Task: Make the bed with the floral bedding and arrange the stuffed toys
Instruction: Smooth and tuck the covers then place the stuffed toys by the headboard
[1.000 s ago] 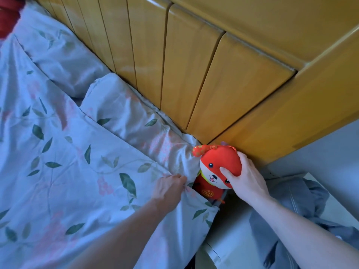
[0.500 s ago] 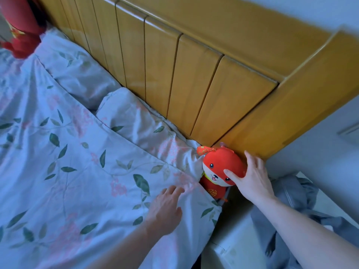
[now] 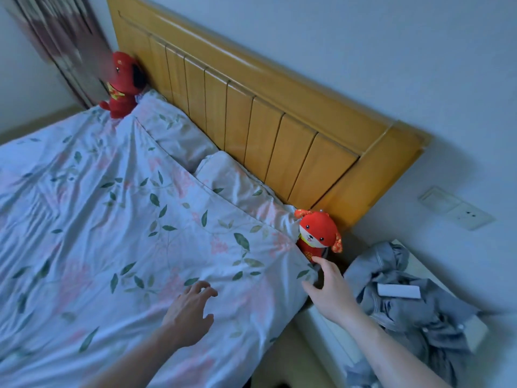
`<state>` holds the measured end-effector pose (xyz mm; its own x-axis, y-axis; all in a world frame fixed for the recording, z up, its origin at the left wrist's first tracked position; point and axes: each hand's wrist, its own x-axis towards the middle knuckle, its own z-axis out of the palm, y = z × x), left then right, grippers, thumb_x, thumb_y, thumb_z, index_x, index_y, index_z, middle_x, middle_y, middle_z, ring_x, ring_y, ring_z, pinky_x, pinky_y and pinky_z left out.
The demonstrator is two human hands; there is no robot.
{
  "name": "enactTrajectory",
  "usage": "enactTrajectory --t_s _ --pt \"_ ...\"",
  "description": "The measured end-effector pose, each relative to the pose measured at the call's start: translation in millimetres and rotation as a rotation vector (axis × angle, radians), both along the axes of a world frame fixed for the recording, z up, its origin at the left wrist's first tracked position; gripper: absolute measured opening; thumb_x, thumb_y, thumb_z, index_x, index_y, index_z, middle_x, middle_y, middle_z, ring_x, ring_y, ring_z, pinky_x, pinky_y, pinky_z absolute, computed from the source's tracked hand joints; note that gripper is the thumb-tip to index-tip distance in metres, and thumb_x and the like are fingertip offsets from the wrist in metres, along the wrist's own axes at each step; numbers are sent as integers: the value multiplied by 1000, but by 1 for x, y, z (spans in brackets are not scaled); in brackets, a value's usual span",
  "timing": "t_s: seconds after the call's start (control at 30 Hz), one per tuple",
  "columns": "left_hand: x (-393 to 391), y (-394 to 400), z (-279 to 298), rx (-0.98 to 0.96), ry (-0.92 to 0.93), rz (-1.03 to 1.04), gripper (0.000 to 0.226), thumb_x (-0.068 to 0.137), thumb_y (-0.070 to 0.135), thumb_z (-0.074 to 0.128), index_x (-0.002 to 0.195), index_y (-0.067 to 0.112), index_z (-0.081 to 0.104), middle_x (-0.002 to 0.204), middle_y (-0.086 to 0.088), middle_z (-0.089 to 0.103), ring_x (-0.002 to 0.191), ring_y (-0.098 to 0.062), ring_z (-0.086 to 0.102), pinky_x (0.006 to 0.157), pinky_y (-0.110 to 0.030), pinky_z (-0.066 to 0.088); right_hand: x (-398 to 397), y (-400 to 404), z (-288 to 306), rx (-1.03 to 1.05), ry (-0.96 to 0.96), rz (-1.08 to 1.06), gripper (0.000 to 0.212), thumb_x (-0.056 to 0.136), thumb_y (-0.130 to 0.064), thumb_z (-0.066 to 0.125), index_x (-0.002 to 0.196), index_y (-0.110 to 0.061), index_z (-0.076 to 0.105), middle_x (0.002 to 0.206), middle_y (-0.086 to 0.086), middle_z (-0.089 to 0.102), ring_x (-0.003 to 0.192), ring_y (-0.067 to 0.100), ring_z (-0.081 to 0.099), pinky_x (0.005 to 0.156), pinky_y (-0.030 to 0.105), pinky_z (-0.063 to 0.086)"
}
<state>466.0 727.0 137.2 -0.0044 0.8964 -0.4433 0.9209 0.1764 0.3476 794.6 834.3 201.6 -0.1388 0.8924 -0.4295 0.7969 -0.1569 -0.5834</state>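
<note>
My left hand [image 3: 190, 312] hovers loosely curled over the floral duvet [image 3: 117, 233], holding nothing, and my right hand [image 3: 330, 289] is spread at the duvet's corner. Just beyond sits one red stuffed toy [image 3: 317, 233] against the headboard [image 3: 268, 130]; the other red toy [image 3: 121, 85] sits at the far corner.

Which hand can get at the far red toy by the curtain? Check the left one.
Probably not from here. The left hand hovers over the duvet near the bed's near edge, while the far toy sits at the opposite headboard corner. Nothing blocks it; the whole bed lies between.
</note>
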Motion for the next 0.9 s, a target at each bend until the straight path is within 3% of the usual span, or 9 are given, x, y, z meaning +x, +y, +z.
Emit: enactTrajectory --t_s 0.1,0.33,0.6,0.77,0.9 --pt "-13 -55 54 64 -8 96 49 90 44 60 137 36 49 152 10 35 137 -19 41 109 -32 39 -27 -43 54 3 49 84 65 94 -42 63 151 -26 36 153 -6 38 138 16 41 113 38 39" --pt "-29 -148 110 212 8 247 46 91 41 65 134 39 50 150 13 35 133 -18 44 106 -32 40 -52 -115 86 27 68 241 59 98 -34 59 151 -29 34 154 -7 36 143 18 37 110 32 33" --pt "-46 -277 156 295 40 357 47 89 45 68 132 43 51 150 15 35 133 -17 45 108 -33 38 -85 -222 90 -58 109 420 64 94 -20 52 153 -32 30 161 -7 26 147 17 30 117 33 33" --pt "-72 -350 174 354 34 408 44 88 46 69 125 52 46 149 17 36 133 -16 46 106 -32 39 -124 -285 107 -58 102 533 64 96 -21 51 155 -33 27 159 -10 23 140 16 37 101 28 42" --pt "-100 -412 174 363 20 435 44 89 46 69 129 46 50 148 20 35 135 -14 42 108 -30 36 -161 -331 118 -36 90 574 65 96 -23 51 156 -31 27 160 -10 23 135 18 43 96 30 45"
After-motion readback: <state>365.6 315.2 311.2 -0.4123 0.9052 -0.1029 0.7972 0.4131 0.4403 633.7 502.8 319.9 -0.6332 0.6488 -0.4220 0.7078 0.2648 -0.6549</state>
